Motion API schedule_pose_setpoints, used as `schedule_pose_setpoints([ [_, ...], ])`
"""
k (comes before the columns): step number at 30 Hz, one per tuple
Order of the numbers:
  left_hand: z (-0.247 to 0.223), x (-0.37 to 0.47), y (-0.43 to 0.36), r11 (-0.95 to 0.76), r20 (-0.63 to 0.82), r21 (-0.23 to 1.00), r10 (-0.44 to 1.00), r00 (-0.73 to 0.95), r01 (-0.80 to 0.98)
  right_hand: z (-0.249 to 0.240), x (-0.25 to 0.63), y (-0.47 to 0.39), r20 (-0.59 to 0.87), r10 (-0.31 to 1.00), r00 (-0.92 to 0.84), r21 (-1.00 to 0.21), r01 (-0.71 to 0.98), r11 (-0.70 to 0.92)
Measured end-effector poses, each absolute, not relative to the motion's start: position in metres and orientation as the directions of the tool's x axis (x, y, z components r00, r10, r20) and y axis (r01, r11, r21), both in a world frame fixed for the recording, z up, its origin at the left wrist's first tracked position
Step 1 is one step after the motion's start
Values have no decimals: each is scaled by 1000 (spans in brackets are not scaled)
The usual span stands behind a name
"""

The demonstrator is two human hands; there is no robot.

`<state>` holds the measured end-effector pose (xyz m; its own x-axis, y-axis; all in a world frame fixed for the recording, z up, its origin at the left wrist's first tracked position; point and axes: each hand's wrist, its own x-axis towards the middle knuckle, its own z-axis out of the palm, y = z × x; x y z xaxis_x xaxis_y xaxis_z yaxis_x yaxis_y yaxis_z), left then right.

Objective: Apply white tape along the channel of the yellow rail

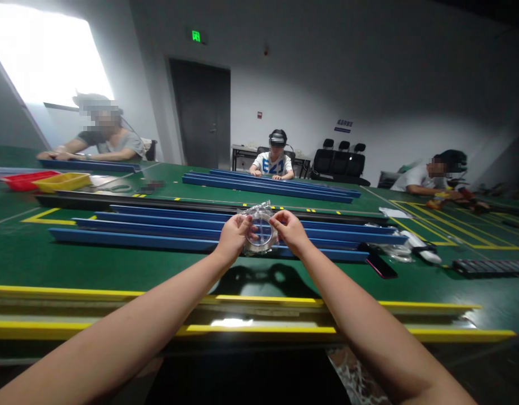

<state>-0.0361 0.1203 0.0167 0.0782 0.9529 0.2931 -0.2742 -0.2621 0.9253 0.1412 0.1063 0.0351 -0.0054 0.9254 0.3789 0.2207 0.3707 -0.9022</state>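
Note:
Between my hands, above the green table, is a roll of tape point(259, 246) in a crinkled clear plastic wrapper. My left hand point(234, 236) grips its left side, the fingers partly showing through the hole of the roll. With thumb and fingers pinched together, my right hand point(290, 229) holds the wrapper at the upper right. Behind the roll, long blue channels point(132, 239) lie side by side across the table. Nearer to me a long yellow-edged channel point(263, 331) runs along the front edge, under my forearms.
A phone point(381, 265), some clear plastic packaging point(396, 250) and a black slotted strip point(491, 267) lie to the right. Red point(25, 181) and yellow point(63, 181) trays stand at the left. Across the table sit several people, with more blue channels point(263, 184) there.

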Motion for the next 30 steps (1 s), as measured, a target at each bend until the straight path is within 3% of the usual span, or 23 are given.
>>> schedule_pose_setpoints([
  [4,14,-35,118,-316,329,939,940,93,-134,32,142,107,511,858,-48,-755,453,475],
  [9,8,-33,113,-339,352,935,919,176,-101,34,143,103,607,776,-172,-482,696,532],
  [12,8,-33,110,-362,366,930,908,202,-62,37,144,100,621,759,-197,-347,799,491],
  [15,8,-32,109,-354,358,934,910,209,-58,37,144,99,613,774,-159,-306,855,418],
  [17,9,-32,109,-322,336,942,916,218,-98,37,142,98,602,789,-121,-357,843,402],
  [19,8,-32,111,-288,319,944,920,226,-163,37,141,97,569,817,-92,-485,765,424],
  [25,11,-34,113,-264,341,913,912,227,-310,40,137,97,383,922,-56,-860,344,378],
  [30,16,-35,113,-175,265,918,938,222,-356,42,135,96,258,957,-131,-965,12,262],
])
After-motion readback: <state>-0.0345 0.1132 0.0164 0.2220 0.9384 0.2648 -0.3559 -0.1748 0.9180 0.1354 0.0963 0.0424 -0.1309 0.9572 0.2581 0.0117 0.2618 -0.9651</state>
